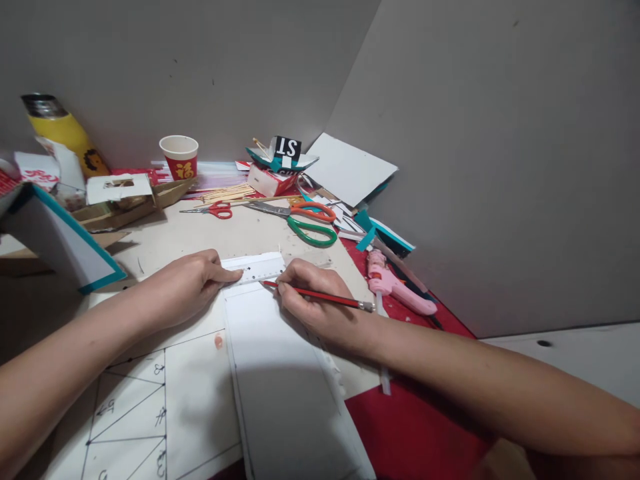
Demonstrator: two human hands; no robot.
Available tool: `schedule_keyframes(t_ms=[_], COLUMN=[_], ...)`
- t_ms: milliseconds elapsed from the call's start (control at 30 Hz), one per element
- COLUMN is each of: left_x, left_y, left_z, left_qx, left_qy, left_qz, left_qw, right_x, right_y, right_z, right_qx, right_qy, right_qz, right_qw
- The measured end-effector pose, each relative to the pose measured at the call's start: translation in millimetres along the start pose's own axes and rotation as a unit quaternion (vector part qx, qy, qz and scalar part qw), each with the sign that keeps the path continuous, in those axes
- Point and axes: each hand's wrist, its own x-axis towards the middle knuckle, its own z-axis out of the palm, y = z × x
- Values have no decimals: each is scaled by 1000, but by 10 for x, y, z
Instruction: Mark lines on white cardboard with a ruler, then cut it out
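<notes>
My left hand (195,283) holds a clear ruler (265,269) down with an outstretched finger, its other fingers curled under. The ruler lies across the far end of a long white board strip (280,360). In my right hand (315,297) is a red and black pencil (330,295), pinched near its point. The pencil's tip rests at the ruler's near edge, on the white strip. Part of the ruler's right end passes behind my right hand.
Beyond my hands lie small red scissors (219,210) and large scissors with orange and green handles (313,232). A pink glue gun (400,287) rests at the right. A paper cup (179,158) and yellow bottle (65,137) stand at the back. Lined sheet (135,407) lies at left.
</notes>
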Motion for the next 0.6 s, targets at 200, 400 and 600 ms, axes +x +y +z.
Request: schedule_keyframes(t_ms=[200, 400, 600], left_x=[-7, -9, 7], left_y=[31, 49, 28], left_z=[-25, -22, -13], left_qx=[7, 3, 0], left_qy=[-7, -1, 2], left_qz=[-2, -1, -4], left_qw=[1000, 1000, 1000], right_x=[-36, -72, -106], right_y=[33, 49, 126], right_z=[-52, -106, -119], right_qx=[-13, -2, 7], right_qy=[5, 8, 25], right_qz=[19, 33, 63], right_qw=[1000, 999, 998])
